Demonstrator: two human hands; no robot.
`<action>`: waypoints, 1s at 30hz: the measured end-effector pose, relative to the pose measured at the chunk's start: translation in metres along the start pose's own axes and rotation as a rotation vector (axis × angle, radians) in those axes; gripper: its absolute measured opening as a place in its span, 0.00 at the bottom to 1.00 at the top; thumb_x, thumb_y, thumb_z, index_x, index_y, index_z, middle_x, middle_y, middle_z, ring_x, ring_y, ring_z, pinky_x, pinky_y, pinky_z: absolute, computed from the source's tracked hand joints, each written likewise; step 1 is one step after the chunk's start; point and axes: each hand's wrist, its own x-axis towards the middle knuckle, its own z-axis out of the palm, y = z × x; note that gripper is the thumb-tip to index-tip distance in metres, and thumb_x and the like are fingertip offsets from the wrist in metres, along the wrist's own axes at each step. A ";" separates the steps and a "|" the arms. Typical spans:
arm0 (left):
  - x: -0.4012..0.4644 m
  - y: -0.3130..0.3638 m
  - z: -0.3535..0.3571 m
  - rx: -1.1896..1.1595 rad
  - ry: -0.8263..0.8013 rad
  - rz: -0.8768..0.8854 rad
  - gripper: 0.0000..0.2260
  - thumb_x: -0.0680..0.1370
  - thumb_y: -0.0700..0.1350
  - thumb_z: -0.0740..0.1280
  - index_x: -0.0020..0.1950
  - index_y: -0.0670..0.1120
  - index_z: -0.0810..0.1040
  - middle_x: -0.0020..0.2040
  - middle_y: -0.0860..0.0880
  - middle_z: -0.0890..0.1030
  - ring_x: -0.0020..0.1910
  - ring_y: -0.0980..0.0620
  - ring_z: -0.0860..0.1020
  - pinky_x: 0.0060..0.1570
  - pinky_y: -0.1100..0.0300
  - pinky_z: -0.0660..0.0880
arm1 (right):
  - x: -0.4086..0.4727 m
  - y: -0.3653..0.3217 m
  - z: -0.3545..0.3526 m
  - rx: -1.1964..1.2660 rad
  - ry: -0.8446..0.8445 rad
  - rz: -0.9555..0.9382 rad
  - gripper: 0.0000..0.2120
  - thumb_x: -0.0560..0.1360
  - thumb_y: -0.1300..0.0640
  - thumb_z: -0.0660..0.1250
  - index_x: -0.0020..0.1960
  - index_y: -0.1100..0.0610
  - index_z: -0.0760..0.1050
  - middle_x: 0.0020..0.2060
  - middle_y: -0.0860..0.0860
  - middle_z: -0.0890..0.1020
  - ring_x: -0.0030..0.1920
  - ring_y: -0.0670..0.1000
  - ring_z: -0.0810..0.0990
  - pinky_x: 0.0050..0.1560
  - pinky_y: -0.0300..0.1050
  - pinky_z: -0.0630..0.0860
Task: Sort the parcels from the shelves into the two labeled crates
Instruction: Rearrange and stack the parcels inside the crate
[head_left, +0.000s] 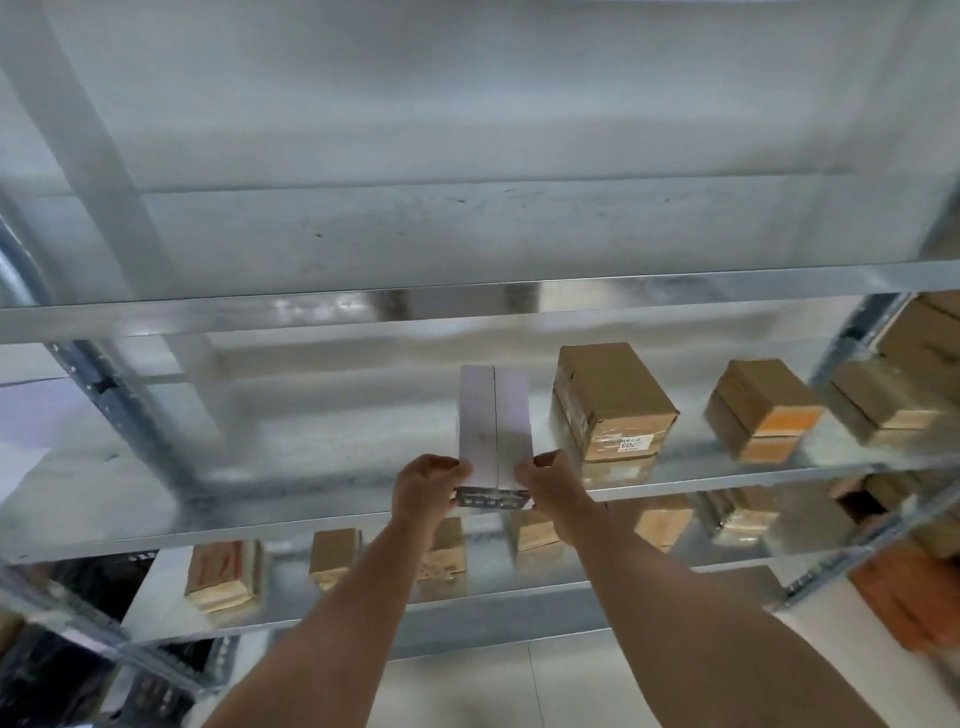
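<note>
A long white box (495, 426) with a dark printed near end lies on the middle metal shelf (311, 514), its front end at the shelf's lip. My left hand (427, 491) grips its left side and my right hand (553, 488) grips its right side, both at the near end. To the right on the same shelf stand a brown taped parcel (610, 402) with a white label and a smaller brown parcel (761, 410) with an orange patch. No crates are in view.
Several brown parcels (223, 574) sit on the lower shelf (467, 597). More cardboard boxes (904, 384) fill the neighbouring rack at right. An orange bundle (909, 592) lies low at right. The upper shelf (467, 301) overhangs. Dark items sit at bottom left, pale floor below.
</note>
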 end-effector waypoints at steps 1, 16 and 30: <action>-0.005 -0.002 -0.007 0.007 -0.028 0.011 0.06 0.73 0.40 0.77 0.45 0.43 0.82 0.45 0.44 0.84 0.46 0.47 0.83 0.48 0.55 0.82 | -0.008 0.004 0.002 0.020 0.003 -0.016 0.07 0.75 0.63 0.64 0.41 0.56 0.68 0.35 0.53 0.70 0.35 0.51 0.69 0.36 0.45 0.67; -0.089 0.001 -0.029 0.030 -0.155 0.253 0.15 0.72 0.36 0.76 0.51 0.55 0.86 0.54 0.49 0.86 0.53 0.48 0.84 0.58 0.52 0.80 | -0.080 0.033 -0.026 0.197 -0.001 -0.238 0.16 0.77 0.57 0.69 0.64 0.51 0.77 0.55 0.48 0.83 0.53 0.49 0.80 0.55 0.49 0.79; -0.158 0.034 0.009 -0.074 -0.072 0.376 0.14 0.73 0.33 0.74 0.55 0.50 0.85 0.46 0.59 0.86 0.44 0.58 0.85 0.44 0.66 0.80 | -0.107 0.006 -0.091 0.381 -0.210 -0.381 0.11 0.77 0.54 0.72 0.59 0.50 0.76 0.51 0.44 0.86 0.49 0.47 0.86 0.40 0.37 0.80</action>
